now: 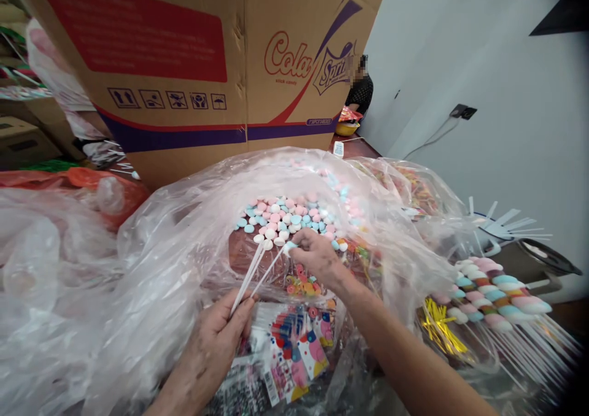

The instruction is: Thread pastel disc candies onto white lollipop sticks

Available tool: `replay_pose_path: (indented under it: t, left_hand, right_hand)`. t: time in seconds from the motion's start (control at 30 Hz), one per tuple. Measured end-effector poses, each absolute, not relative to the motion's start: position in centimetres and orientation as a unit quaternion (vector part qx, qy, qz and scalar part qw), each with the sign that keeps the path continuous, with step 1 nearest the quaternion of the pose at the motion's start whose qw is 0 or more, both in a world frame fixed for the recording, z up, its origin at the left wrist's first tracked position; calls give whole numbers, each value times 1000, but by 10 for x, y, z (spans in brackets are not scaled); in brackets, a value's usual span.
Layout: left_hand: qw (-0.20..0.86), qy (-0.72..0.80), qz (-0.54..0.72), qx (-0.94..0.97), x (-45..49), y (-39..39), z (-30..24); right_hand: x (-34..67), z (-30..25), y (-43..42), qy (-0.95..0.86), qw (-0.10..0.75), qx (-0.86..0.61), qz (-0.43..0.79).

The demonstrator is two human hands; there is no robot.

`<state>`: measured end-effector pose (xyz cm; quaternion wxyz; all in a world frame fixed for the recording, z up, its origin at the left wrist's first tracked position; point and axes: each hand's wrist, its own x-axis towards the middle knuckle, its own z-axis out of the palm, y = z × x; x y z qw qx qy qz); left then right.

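Observation:
Low in the middle of the view, my left hand (pixel 221 330) is closed round several thin white sticks (pixel 251 275) that fan upward. One stick leans right, and at its tip my right hand (pixel 317 255) pinches a pale blue and white marshmallow (pixel 289 248). Just beyond my fingers lies a pile of pink, blue and white marshmallows (pixel 275 218) on clear plastic. Ring-shaped gummy candies (pixel 304 286) lie under my right wrist. Printed candy wrappers (pixel 299 348) are spread between my forearms.
A big cardboard box (pixel 184 60) stands behind the plastic sheeting (pixel 151 293). To the right are finished-looking marshmallow skewers (pixel 497 290), gold twist ties (pixel 439 327), a container of white sticks (pixel 501 226) and a dark pot (pixel 534 262). Another person (pixel 361 91) sits beyond the box.

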<state>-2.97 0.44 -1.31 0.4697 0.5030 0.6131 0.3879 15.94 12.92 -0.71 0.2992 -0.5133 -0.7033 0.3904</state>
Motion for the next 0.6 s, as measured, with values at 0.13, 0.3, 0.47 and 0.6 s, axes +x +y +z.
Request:
replay_pose_path:
  t: [0.13, 0.3, 0.47, 0.6]
  left_hand:
    - [443, 623, 343, 546, -24, 4, -10]
    - [419, 627, 281, 593, -17, 7, -7]
    - [414, 628, 261, 605, -14, 10, -4]
    - [413, 629, 261, 605, -12, 10, -2]
  right_hand:
    - [181, 1, 122, -472, 418, -444, 636]
    - [191, 11, 113, -401, 441, -413, 689]
    - [192, 13, 111, -404, 446, -406, 687]
    - [192, 13, 109, -407, 441, -410, 687]
